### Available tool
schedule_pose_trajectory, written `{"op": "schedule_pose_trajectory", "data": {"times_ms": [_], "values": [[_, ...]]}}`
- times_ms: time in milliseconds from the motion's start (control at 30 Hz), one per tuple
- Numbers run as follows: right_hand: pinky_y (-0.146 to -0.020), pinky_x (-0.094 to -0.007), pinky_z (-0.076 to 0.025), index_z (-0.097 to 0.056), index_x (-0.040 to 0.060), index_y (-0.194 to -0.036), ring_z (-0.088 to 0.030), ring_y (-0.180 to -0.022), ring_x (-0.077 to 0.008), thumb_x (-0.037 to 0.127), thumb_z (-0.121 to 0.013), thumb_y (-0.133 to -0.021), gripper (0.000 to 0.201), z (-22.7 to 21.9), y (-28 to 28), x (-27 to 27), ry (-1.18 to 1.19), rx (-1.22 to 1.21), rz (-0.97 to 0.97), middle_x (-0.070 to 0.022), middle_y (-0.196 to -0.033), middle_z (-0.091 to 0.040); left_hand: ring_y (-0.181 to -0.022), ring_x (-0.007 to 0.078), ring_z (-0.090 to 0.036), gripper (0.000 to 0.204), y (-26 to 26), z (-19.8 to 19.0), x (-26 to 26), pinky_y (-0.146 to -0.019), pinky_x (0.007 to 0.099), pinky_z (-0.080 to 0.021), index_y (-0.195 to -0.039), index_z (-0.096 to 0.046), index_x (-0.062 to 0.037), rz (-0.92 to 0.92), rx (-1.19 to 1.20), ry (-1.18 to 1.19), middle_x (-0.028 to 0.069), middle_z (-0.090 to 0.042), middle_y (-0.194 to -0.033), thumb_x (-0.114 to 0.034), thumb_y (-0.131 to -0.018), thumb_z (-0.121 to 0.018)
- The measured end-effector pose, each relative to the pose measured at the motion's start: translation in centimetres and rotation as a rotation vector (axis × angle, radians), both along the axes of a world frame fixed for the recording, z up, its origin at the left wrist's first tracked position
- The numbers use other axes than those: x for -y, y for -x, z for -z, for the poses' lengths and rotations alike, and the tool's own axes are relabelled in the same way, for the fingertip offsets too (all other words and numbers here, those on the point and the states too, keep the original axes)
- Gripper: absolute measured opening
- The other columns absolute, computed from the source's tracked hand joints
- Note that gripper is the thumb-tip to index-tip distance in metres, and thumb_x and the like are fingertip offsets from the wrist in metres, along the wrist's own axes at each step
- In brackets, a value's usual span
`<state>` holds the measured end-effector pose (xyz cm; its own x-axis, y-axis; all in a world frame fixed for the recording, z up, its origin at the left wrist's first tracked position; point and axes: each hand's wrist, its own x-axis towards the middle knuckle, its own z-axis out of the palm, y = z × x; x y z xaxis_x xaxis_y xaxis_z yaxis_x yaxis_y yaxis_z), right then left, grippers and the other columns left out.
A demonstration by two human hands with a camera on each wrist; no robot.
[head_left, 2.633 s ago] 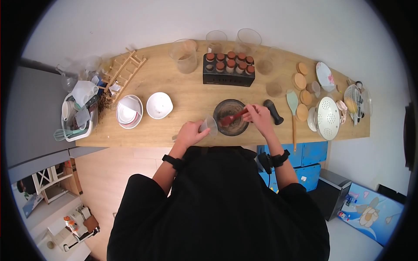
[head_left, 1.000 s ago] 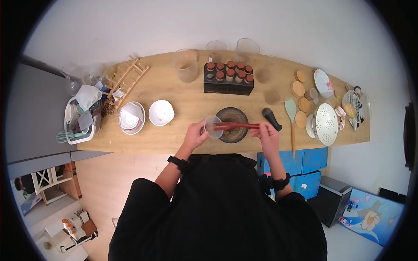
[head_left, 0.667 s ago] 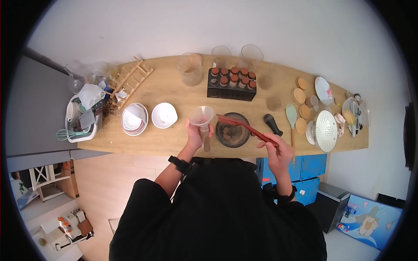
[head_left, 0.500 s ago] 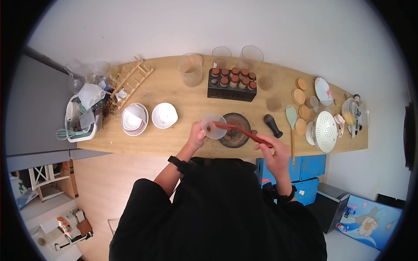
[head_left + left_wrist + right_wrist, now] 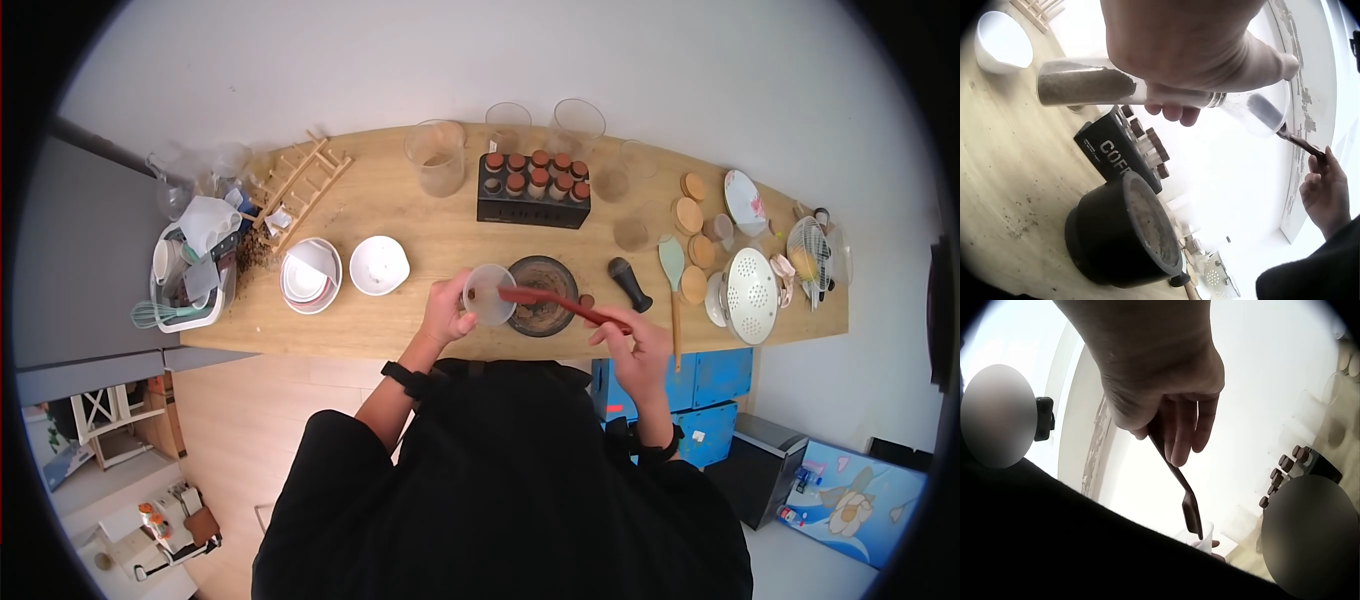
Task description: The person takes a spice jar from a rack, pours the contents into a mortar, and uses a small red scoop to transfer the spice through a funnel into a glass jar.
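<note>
My left hand [image 5: 445,312] grips a clear glass tube [image 5: 1088,86] part filled with brown powder. A clear plastic funnel [image 5: 490,296] sits in the tube's mouth, beside the mortar's left rim in the head view. My right hand [image 5: 640,352] pinches the handle of a dark red spatula [image 5: 560,300]. The spatula's head lies inside the funnel, as the left wrist view shows through the clear wall. The dark stone mortar [image 5: 1116,231] stands on the table with brown powder coating its inside. A small brown round cap [image 5: 586,300] lies at the mortar's right side.
A black pestle [image 5: 628,284] lies right of the mortar. Behind stands a black rack [image 5: 532,208] of corked tubes. White bowls [image 5: 380,266] are on the left. A green spatula [image 5: 671,262], wooden lids [image 5: 688,215] and a white colander [image 5: 750,295] are on the right.
The red spatula has come up out of the mortar and over to the funnel, its head now inside. The left hand has raised and tilted the funnel and tube. The mortar stays put.
</note>
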<state>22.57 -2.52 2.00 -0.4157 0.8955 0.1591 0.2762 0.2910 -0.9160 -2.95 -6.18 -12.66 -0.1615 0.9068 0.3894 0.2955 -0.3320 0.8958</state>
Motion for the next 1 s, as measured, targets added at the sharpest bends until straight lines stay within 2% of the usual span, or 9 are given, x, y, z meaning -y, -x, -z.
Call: {"op": "schedule_pose_trajectory", "data": {"times_ms": [167,333,467,533,600,667,767,867,1000], "values": [[-0.063,-0.0242,-0.049,-0.064,0.0007,-0.102,-0.066,-0.067,-0.0155,0.004,-0.063,-0.082,0.021,0.3,0.5,0.2,-0.086,0.069,-0.055,-0.0095,-0.077,-0.067,-0.063,0.0316,-0.061,0.063,0.7,0.3,0.1,-0.058,0.0345,-0.048,-0.092,-0.059,-0.001,0.042,-0.126,0.043,0.0145,-0.059,-0.07,-0.06,-0.07,-0.056],[-0.061,-0.0245,-0.049,-0.063,-0.0003,-0.102,-0.065,-0.065,-0.0155,0.006,-0.062,-0.084,0.019,-0.2,0.3,0.1,0.021,0.069,-0.075,-0.0097,-0.077,-0.067,-0.061,0.0316,-0.059,0.054,0.7,-0.7,0.0,-0.058,0.0339,-0.048,-0.087,-0.057,-0.0013,0.018,-0.169,0.073,0.0141,-0.059,-0.07,-0.049,-0.063,-0.064],[-0.06,-0.024,-0.049,-0.063,-0.0007,-0.102,-0.065,-0.064,-0.015,0.008,-0.061,-0.085,0.018,2.6,-1.0,-0.5,0.1,-0.173,0.134,-0.01,-0.077,-0.067,-0.058,0.0258,-0.058,0.066,1.2,1.3,0.1,-0.057,0.0317,-0.046,-0.088,-0.057,-0.001,-0.048,-0.054,0.099,0.0115,-0.058,-0.068,-0.065,-0.07,-0.055],[-0.061,-0.0242,-0.05,-0.06,-0.0064,-0.101,-0.063,-0.067,-0.013,0.005,-0.054,-0.09,0.017,3.9,-1.8,-1.3,0.085,0.065,0.119,-0.0136,-0.087,-0.067,-0.058,0.0233,-0.058,0.072,1.4,1.6,0.5,-0.056,0.0307,-0.046,-0.089,-0.057,-0.0007,-0.075,0.029,0.094,0.0104,-0.058,-0.067,-0.071,-0.073,-0.05],[-0.061,-0.0246,-0.05,-0.06,-0.0041,-0.102,-0.063,-0.067,-0.0143,0.007,-0.056,-0.089,0.018,6.9,-1.9,-1.5,0.083,0.173,0.118,-0.0128,-0.087,-0.066,-0.058,0.0198,-0.057,0.081,1.7,0.9,0.7,-0.055,0.0292,-0.044,-0.087,-0.057,0.0001,-0.11,-0.005,0.072,0.0087,-0.057,-0.065,-0.077,-0.075,-0.038],[-0.059,-0.0278,-0.049,-0.063,0.0046,-0.1,-0.065,-0.067,-0.023,0.012,-0.065,-0.082,0.019,10.1,-1.6,-1.4,-0.216,0.344,0.076,-0.0096,-0.081,-0.066,-0.057,0.0196,-0.056,0.08,2.1,1.0,1.1,-0.055,0.0288,-0.044,-0.086,-0.057,0.0004,-0.13,-0.009,0.075,0.0087,-0.056,-0.065,-0.077,-0.076,-0.038],[-0.059,-0.0318,-0.05,-0.064,0.0072,-0.1,-0.063,-0.07,-0.0272,0.014,-0.067,-0.08,0.021,11.4,-0.9,-1.1,-0.308,0.367,-0.019,-0.0097,-0.084,-0.065,-0.059,0.0191,-0.057,0.082,2.6,1.1,1.7,-0.056,0.0284,-0.044,-0.084,-0.058,0.0007,-0.154,-0.028,0.114,0.0087,-0.058,-0.067,-0.077,-0.075,-0.033],[-0.059,-0.0327,-0.05,-0.063,0.0069,-0.1,-0.063,-0.07,-0.0266,0.014,-0.066,-0.081,0.021,11.4,-1.0,-0.6,-0.216,0.402,-0.106,-0.0094,-0.085,-0.065,-0.061,0.0188,-0.058,0.084,2.6,0.0,2.0,-0.056,0.0283,-0.044,-0.083,-0.058,0.0007,-0.164,-0.026,0.131,0.0089,-0.06,-0.068,-0.077,-0.075,-0.028],[-0.059,-0.033,-0.05,-0.064,0.0074,-0.1,-0.064,-0.07,-0.0266,0.016,-0.066,-0.081,0.021,11.3,-0.7,-0.9,-0.205,0.362,0.009,-0.0094,-0.085,-0.066,-0.058,0.0183,-0.056,0.085,2.3,0.0,2.1,-0.055,0.0281,-0.043,-0.083,-0.058,0.001,-0.173,-0.031,0.121,0.0088,-0.059,-0.067,-0.078,-0.075,-0.028]]}}
